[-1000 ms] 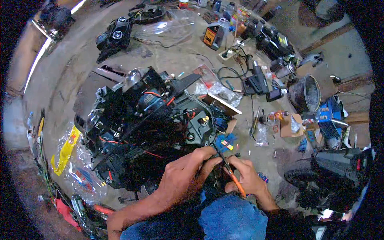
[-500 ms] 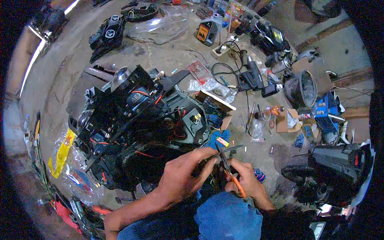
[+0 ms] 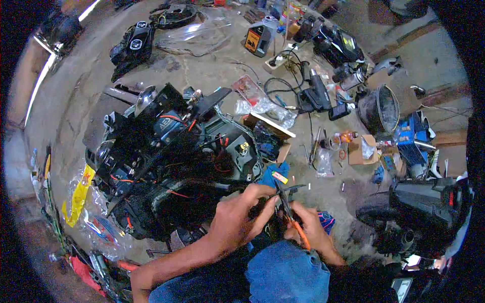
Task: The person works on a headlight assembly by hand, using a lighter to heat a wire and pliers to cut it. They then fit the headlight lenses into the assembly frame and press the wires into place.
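My right hand (image 3: 309,228) grips orange-handled pliers (image 3: 289,209), whose dark jaws point up and away from me. My left hand (image 3: 237,218) pinches a thin black wire (image 3: 260,209) right beside the pliers' jaws. Both hands meet just above my blue-clad knee (image 3: 285,275). Directly ahead lies a large black headlight assembly (image 3: 166,156) with red wires and lenses, resting on the concrete floor (image 3: 212,70). A blue cloth (image 3: 275,174) with a small yellow part lies just beyond the pliers' tip.
A cardboard box (image 3: 270,134), plastic bags (image 3: 262,107), a black heat gun (image 3: 318,93) and cables lie ahead. A dark bucket (image 3: 379,108) and blue crate (image 3: 414,139) stand right. Another black housing (image 3: 424,207) sits near right; yellow packaging (image 3: 78,194) lies left.
The view has shifted slightly, so the floor items sit higher in frame. My hands have stayed together on the wire and pliers, with the pliers' jaws a little wider apart.
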Tool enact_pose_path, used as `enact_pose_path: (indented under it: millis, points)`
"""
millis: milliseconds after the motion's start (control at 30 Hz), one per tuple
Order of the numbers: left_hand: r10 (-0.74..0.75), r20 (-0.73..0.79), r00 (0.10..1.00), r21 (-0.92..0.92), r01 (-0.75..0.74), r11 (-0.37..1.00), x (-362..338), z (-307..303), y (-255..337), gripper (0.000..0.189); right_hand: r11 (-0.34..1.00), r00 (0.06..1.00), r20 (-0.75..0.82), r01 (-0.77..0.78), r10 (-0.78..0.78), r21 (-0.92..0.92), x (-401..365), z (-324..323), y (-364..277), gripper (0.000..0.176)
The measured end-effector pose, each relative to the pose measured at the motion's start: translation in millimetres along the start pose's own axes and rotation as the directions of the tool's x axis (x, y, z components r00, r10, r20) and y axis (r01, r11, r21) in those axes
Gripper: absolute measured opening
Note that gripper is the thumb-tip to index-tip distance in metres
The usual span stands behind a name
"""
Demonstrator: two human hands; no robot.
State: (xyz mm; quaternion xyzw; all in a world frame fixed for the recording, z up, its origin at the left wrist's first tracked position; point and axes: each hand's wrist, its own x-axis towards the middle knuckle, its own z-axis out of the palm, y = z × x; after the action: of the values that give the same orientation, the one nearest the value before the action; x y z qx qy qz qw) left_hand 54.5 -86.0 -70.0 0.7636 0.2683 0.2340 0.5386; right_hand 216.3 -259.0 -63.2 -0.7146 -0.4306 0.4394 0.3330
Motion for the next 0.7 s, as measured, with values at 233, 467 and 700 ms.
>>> enact_pose_path:
  millis: [233, 467, 700]
  points:
    - [-0.073, 0.101, 0.992, -0.042, 0.078, 0.996, 1.6, 20.6, -4.3, 0.024, 0.997, 0.996, -0.044, -0.076, 0.076, 0.002, -19.5, 3.7, 22.0, 0.056]
    - [-0.100, 0.147, 0.984, -0.052, 0.108, 0.993, -0.5, 34.6, -16.5, 0.023, 0.949, 0.959, -0.058, -0.263, 0.276, 0.174, -30.7, 12.8, 58.8, 0.054]
    - [-0.045, 0.121, 0.992, 0.010, 0.044, 0.999, 2.0, 32.1, -17.3, 0.024, 0.973, 0.969, -0.113, -0.208, 0.219, 0.096, -21.6, 10.6, 38.4, 0.042]
